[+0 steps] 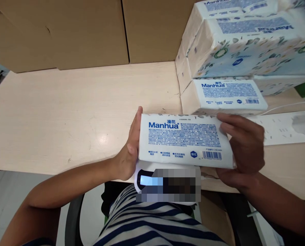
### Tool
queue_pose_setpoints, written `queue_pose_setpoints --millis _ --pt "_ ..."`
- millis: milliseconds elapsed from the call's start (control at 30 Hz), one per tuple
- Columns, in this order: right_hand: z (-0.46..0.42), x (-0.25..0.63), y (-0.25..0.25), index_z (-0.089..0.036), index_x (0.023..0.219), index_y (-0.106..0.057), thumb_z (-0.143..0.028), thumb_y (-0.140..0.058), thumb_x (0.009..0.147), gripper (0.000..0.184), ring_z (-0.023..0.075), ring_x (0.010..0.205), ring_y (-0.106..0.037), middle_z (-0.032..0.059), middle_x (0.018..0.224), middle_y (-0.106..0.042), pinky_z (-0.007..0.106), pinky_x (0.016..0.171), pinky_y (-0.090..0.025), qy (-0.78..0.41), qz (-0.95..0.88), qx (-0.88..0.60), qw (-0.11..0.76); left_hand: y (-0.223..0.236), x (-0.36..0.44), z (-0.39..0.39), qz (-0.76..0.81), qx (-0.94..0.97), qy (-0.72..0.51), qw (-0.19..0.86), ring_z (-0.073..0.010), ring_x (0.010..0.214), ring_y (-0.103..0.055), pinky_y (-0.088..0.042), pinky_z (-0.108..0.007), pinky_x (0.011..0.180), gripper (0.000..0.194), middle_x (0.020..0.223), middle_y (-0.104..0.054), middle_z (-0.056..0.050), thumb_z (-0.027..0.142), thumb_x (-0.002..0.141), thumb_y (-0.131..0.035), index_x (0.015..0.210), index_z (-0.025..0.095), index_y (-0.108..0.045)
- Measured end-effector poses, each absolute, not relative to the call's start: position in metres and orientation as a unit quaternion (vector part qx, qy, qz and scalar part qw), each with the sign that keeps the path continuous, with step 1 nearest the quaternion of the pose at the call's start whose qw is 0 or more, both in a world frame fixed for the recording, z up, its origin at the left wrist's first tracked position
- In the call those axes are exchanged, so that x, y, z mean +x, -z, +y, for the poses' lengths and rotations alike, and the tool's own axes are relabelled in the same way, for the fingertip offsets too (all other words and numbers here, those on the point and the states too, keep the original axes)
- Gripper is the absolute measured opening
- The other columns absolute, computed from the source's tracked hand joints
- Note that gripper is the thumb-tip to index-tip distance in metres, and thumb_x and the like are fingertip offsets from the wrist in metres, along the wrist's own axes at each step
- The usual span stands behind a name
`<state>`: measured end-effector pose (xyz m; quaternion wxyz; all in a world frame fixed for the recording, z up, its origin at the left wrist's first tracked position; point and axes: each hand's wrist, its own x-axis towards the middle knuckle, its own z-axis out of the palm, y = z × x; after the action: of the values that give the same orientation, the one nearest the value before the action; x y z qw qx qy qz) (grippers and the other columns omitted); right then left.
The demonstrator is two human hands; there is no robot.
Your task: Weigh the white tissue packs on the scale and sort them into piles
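Observation:
A white soft pack of tissues point(178, 141) with blue "Manhua" print is held between my two hands, its printed face up. My left hand point(129, 150) presses flat against its left end, fingers stretched along the side. My right hand point(244, 143) grips the right end, fingers bent over the far corner. Under the pack's near edge sits a white device point(197, 174) with a lit display point(151, 180), like a small scale; part of it is pixelated. Whether the pack rests on the device, I cannot tell.
More tissue packs point(229, 94) are stacked at the back right of the pale wooden table point(78, 119). Cardboard boxes point(91, 34) line the back. At the right lie a white sheet or panel point(277, 126) and a thin white cable point(288, 105).

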<state>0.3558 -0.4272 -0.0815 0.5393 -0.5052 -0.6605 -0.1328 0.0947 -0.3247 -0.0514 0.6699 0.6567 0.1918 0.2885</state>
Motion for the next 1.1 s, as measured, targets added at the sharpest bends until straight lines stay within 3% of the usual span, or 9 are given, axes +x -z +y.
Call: queue_pose_setpoints --millis 133,333,500,700,867,1100 --pt "-0.415 0.357 0.088 -0.028 0.142 -0.073 -0.079 -0.022 0.099 0.084 0.0372 0.111 -0.070 0.0068 0.131 -0.072 0.061 0.086 -0.058 0.188 -0.608 -0.457 0.621 0.053 0.092 -0.324 0.187 0.668 -0.303 0.653 -0.0321 0.169 0.018 -0.005 -0.061 0.140 0.081 0.182 0.016 0.018 0.083 0.101 -0.019 0.172 0.050 0.002" --pt "-0.406 0.353 0.083 -0.028 0.140 -0.074 -0.077 -0.016 0.100 0.086 0.0414 0.114 -0.069 0.0104 0.125 -0.069 0.067 0.088 -0.057 0.197 -0.600 -0.462 0.623 0.054 0.091 -0.317 0.216 0.672 -0.299 0.642 -0.0278 0.169 0.022 -0.005 -0.057 0.141 0.076 0.181 0.015 0.022 0.080 0.102 -0.011 0.172 0.050 -0.003" --pt "-0.408 0.354 0.085 -0.030 0.142 -0.072 -0.081 -0.016 0.098 0.088 0.0406 0.118 -0.069 0.0099 0.136 -0.067 0.067 0.086 -0.061 0.176 -0.589 -0.471 0.632 0.054 0.093 -0.315 0.234 0.660 -0.321 0.638 -0.0322 0.170 0.018 -0.003 -0.061 0.140 0.088 0.184 0.006 0.016 0.088 0.097 -0.017 0.173 0.045 -0.009" --pt "-0.411 0.355 0.088 -0.029 0.143 -0.070 -0.081 -0.017 0.099 0.087 0.0418 0.122 -0.069 0.0117 0.139 -0.066 0.072 0.091 -0.059 0.161 -0.591 -0.469 0.637 0.059 0.092 -0.315 0.229 0.683 -0.329 0.610 -0.0279 0.170 0.017 -0.003 -0.057 0.141 0.079 0.184 0.007 0.016 0.081 0.101 -0.009 0.173 0.048 -0.006" --pt "-0.409 0.353 0.088 -0.035 0.144 -0.068 -0.082 -0.017 0.098 0.084 0.0409 0.127 -0.068 0.0073 0.141 -0.066 0.074 0.101 -0.055 0.151 -0.582 -0.486 0.634 0.063 0.092 -0.315 0.229 0.691 -0.331 0.600 -0.0250 0.170 0.018 -0.002 -0.054 0.141 0.078 0.184 0.009 0.016 0.079 0.102 -0.005 0.173 0.047 -0.005" --pt "-0.411 0.354 0.087 -0.034 0.144 -0.069 -0.081 -0.023 0.098 0.081 0.0425 0.126 -0.070 0.0074 0.142 -0.068 0.075 0.099 -0.056 0.142 -0.582 -0.472 0.647 0.062 0.091 -0.315 0.232 0.682 -0.328 0.611 -0.0281 0.171 0.013 -0.006 -0.056 0.140 0.078 0.184 0.008 0.016 0.080 0.101 -0.007 0.172 0.048 -0.009"
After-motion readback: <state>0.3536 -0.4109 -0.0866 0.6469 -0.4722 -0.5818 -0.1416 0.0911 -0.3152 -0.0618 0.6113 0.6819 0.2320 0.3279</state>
